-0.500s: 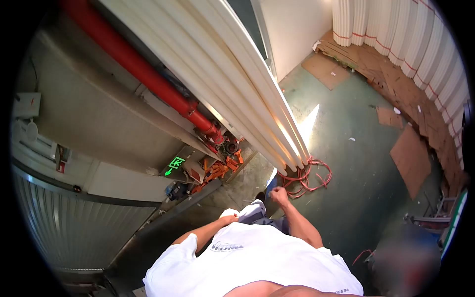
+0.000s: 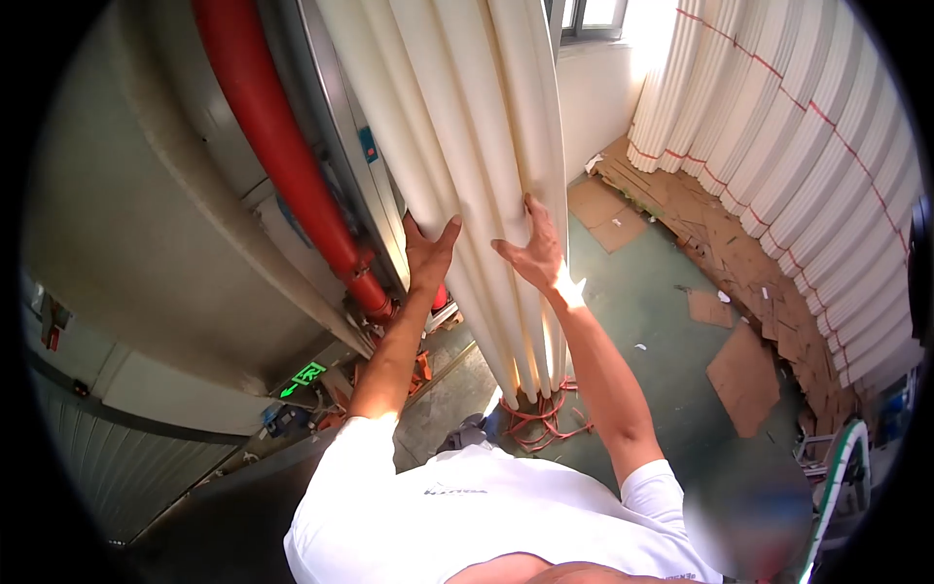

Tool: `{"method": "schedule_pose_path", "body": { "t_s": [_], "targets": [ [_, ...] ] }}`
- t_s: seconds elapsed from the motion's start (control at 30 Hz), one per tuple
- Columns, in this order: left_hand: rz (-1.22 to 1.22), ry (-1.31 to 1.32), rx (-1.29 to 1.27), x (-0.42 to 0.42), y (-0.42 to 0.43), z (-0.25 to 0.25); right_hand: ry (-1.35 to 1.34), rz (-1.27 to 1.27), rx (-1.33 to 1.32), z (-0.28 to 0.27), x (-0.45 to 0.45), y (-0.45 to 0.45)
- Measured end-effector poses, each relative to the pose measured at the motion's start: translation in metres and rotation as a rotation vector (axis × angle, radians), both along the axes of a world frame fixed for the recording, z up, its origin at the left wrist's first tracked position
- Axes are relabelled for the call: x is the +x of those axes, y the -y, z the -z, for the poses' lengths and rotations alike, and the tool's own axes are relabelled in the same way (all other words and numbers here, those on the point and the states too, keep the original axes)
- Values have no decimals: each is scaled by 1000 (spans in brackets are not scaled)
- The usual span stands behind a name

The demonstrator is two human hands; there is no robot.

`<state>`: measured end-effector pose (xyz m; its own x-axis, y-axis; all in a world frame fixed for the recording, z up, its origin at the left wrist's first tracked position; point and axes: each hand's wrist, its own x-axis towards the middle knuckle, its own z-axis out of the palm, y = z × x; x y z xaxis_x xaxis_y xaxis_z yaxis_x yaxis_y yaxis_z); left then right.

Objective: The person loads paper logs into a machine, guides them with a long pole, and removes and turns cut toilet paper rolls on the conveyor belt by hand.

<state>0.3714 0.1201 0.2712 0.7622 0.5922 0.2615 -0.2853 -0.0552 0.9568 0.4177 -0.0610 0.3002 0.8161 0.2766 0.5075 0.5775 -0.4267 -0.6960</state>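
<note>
A tall bundle of long white pipes (image 2: 477, 127) stands leaning before me, its lower ends near the floor. My left hand (image 2: 428, 251) grips the bundle's left side, thumb on the front and fingers partly hidden. On the right part of the same bundle, my right hand (image 2: 537, 251) holds on with thumb and forefinger spread apart; its other fingers do not show clearly. Red strapping (image 2: 545, 420) lies in loose loops on the floor around the pipes' lower ends.
More white pipes (image 2: 778, 146), tied with red straps, stand along the right wall on cardboard (image 2: 744, 248). A flat cardboard piece (image 2: 744, 375) lies on the green floor. To the left are a red pipe (image 2: 282, 146) and orange items (image 2: 420, 375). A blurred shape is at lower right.
Both my hands have risen from near my waist onto the pipe bundle. The bundle now appears more upright and central, and my view has shifted.
</note>
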Motion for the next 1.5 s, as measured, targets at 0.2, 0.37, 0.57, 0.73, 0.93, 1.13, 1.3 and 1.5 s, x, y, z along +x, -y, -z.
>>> {"method": "schedule_pose_path", "body": {
  "t_s": [0.2,0.37,0.57,0.73,0.93,1.13,1.3,1.5],
  "targets": [
    [145,96,-244,10,-9,-14,-339,-129,47,-4,21,-38],
    [432,64,-313,-2,-1,-10,-427,-376,2,-1,18,-29],
    [446,-61,-465,-33,-22,12,-287,-217,37,-28,-61,-26],
    [793,174,-279,-72,47,-12,87,-120,309,-37,-151,39],
    [944,394,-273,-193,165,-115,299,289,165,-112,-296,119],
    [1196,491,-318,-342,284,-211,486,618,141,-175,-481,220],
    [1826,415,-366,-387,401,-196,478,874,210,-197,-643,289],
    [2243,540,-159,-594,542,-217,452,1257,291,-172,-800,355]
  ]
}}
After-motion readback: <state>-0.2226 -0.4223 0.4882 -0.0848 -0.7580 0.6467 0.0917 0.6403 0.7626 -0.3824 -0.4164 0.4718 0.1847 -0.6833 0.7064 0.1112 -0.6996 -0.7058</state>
